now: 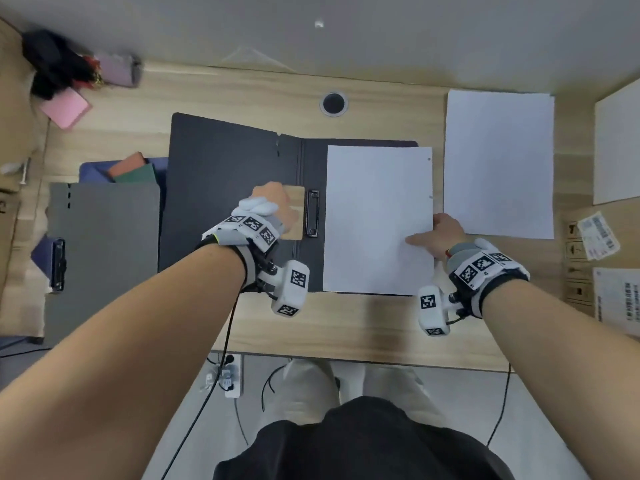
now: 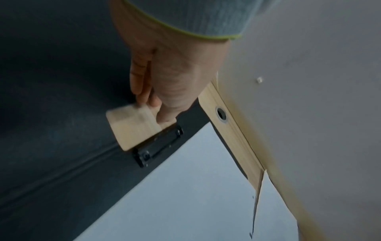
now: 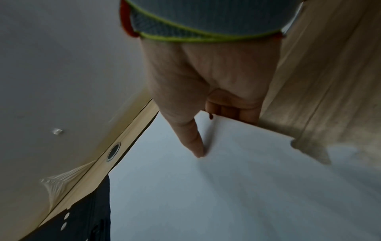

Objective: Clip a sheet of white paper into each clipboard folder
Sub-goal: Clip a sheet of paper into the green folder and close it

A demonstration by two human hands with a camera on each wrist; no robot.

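Observation:
A black clipboard folder (image 1: 225,174) lies open in the middle of the desk. Its black metal clip (image 1: 312,213) sits by the spine and carries a wood-coloured lever plate (image 2: 132,128). My left hand (image 1: 273,202) grips that plate, fingers at its far edge and thumb on top (image 2: 167,119). A white sheet (image 1: 377,216) lies on the folder's right half, its left edge just right of the clip. My right hand (image 1: 440,233) pinches the sheet's right edge, thumb (image 3: 195,146) on top and fingers underneath.
A stack of white paper (image 1: 498,164) lies to the right of the folder. A closed grey folder (image 1: 104,254) sits at the left over other folders with a clip (image 1: 58,265). A cable hole (image 1: 333,103) is behind. Labelled cardboard boxes (image 1: 588,258) stand at the right.

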